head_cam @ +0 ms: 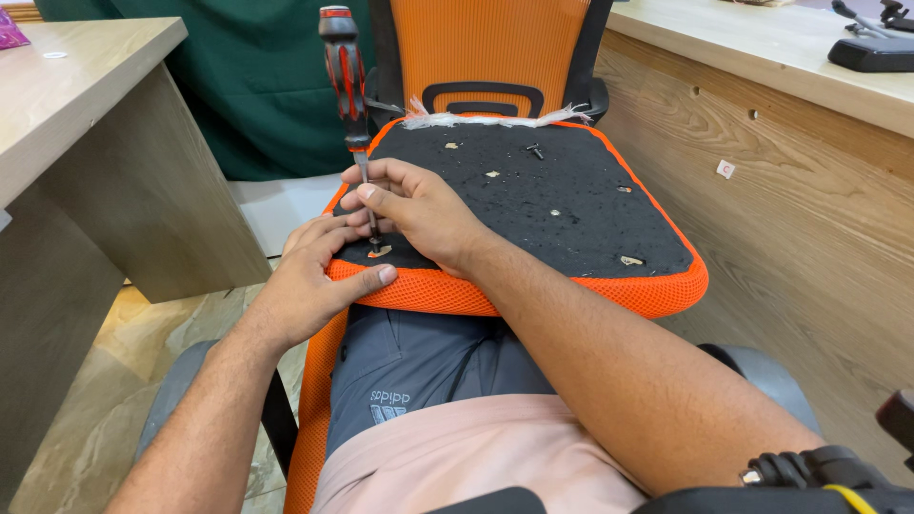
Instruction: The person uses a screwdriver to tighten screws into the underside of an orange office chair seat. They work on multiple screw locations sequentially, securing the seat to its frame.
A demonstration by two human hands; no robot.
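An orange mesh chair seat [571,290] lies upside down across my lap, its black underside [543,205] facing up. A red-and-black screwdriver [344,76] stands upright with its tip at the near left corner of the underside. My right hand [419,209] pinches the screwdriver's metal shaft low down, near the tip. My left hand [309,276] grips the seat's orange left front edge, thumb lying along the rim. A loose dark screw [536,150] lies on the underside near the far edge.
The chair's orange backrest [486,48] stands beyond the seat. A wooden desk [86,143] is on the left and a wooden counter [790,171] on the right, with a black object [871,52] on top. Green fabric [257,86] hangs behind.
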